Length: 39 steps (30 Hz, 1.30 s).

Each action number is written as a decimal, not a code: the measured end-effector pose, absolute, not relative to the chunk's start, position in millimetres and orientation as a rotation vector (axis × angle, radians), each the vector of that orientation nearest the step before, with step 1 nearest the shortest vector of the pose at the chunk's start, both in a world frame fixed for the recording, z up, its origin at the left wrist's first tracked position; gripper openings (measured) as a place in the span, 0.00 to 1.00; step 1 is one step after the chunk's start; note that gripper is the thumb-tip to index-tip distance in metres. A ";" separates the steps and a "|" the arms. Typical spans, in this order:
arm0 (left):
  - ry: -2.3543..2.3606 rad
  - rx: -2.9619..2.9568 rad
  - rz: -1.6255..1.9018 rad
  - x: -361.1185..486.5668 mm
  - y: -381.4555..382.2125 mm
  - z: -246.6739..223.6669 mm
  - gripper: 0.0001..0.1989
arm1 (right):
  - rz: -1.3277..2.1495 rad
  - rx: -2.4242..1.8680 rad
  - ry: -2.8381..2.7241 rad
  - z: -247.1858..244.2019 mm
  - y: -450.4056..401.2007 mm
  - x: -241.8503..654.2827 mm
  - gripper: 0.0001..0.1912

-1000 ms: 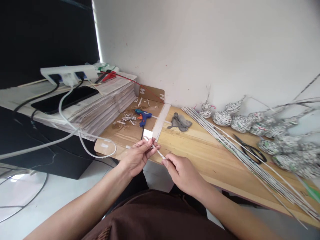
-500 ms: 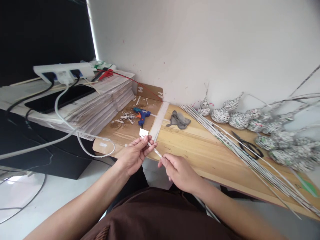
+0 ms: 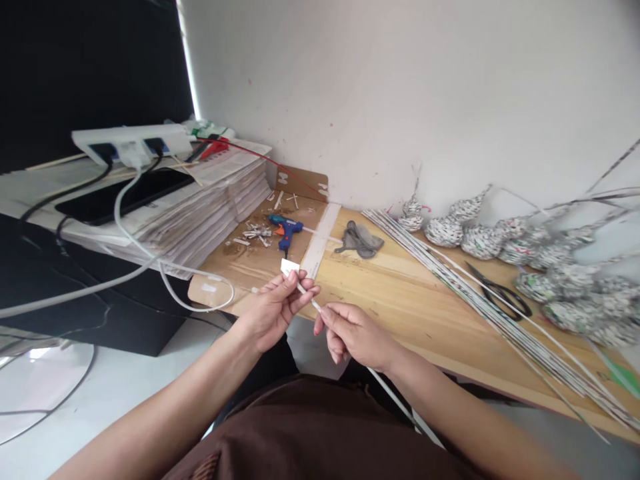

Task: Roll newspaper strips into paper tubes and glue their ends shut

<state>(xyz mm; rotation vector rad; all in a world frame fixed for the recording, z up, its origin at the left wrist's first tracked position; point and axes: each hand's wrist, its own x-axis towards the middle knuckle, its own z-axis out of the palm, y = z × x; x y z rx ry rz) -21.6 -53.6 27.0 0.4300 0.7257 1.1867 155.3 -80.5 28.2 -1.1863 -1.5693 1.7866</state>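
A thin white rolled-paper stick (image 3: 391,397) runs from near the table's front edge down past my right wrist toward the lower right. My left hand (image 3: 274,307) pinches its upper end, where a small flat white paper flap (image 3: 289,266) sticks out above the thumb. Farther down, my right hand (image 3: 356,333) grips the same stick between thumb and curled fingers. A blue glue gun (image 3: 289,233) lies just beyond my left hand on a brown cardboard sheet (image 3: 213,291), with several white scraps (image 3: 257,233) beside it.
A paper stack (image 3: 220,213) bears a power strip (image 3: 131,144) and phone (image 3: 125,195) at left; a white cable (image 3: 173,290) loops before it. Rightward lie grey cloth (image 3: 361,239), a paper-stick bundle (image 3: 470,307), scissors (image 3: 506,299) and several woven gourd-shaped pieces (image 3: 444,231).
My right hand has turned slightly and its lower fingers have shifted. More of the stick shows below my right wrist. The whole view has moved a little.
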 end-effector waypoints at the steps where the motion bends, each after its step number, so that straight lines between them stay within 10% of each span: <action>1: 0.724 0.436 1.179 -21.9 -53.7 26.7 0.05 | 1.812 -1.180 -1.539 27.7 -80.4 156.1 0.23; 13: 0.753 0.405 1.194 -17.8 -51.5 31.5 0.07 | 2.283 -0.832 -1.138 17.6 -71.8 166.3 0.19; 21: 0.734 0.472 1.219 -15.4 -49.2 27.5 0.05 | 1.073 -1.316 -1.925 38.2 -85.2 165.1 0.18; 26: 0.708 0.466 1.232 -11.3 -48.3 26.3 0.05 | 1.843 -1.161 -1.551 30.3 -78.8 168.9 0.23; 36: 0.747 0.454 1.255 -12.0 -46.8 29.2 0.06 | 2.004 -1.026 -1.436 33.8 -73.6 171.3 0.24; 39: 0.776 0.449 1.301 -14.0 -44.3 29.4 0.07 | 1.562 -1.208 -1.692 35.6 -79.8 176.5 0.21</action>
